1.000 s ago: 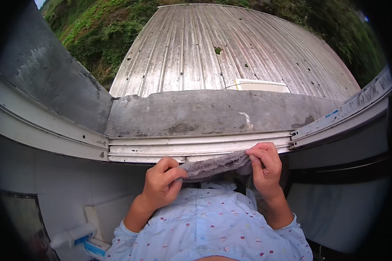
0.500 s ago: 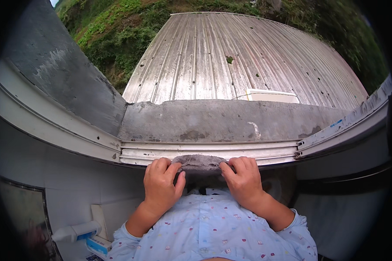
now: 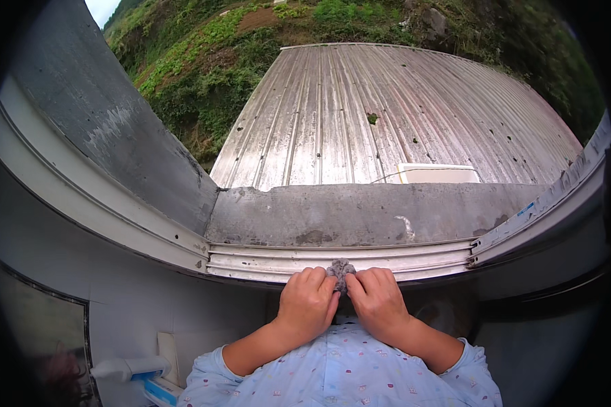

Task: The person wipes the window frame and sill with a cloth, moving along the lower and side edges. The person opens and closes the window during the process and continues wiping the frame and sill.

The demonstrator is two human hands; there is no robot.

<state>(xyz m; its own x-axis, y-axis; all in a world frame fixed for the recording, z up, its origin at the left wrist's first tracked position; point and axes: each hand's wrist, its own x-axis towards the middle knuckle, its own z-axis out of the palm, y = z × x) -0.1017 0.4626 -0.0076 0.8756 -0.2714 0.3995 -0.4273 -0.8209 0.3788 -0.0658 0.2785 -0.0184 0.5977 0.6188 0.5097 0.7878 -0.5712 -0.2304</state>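
Observation:
A grey cloth (image 3: 341, 271), crumpled into a small bunch, is pinched between my two hands at the near edge of the window track. My left hand (image 3: 305, 303) grips its left side, thumb and fingers closed. From the right, my right hand (image 3: 378, 303) holds the other side with curled fingers. Both hands are close together, knuckles up. The white metal window track (image 3: 271, 261) runs across just beyond them, with ridges and some dark dirt marks. Much of the cloth is hidden inside my fingers.
Past the track lie a concrete ledge (image 3: 305, 217) and a corrugated metal roof (image 3: 360, 108) with a white box-like object (image 3: 438, 174) at its near edge. White frames (image 3: 136, 227) rise along the sides. A white bottle (image 3: 129, 368) and a blue-and-white box (image 3: 161, 390) stand at lower left.
My hands have come closer together, the left moving right, and the cloth stretched between them is now bunched up. The view has tilted upward, showing more hillside.

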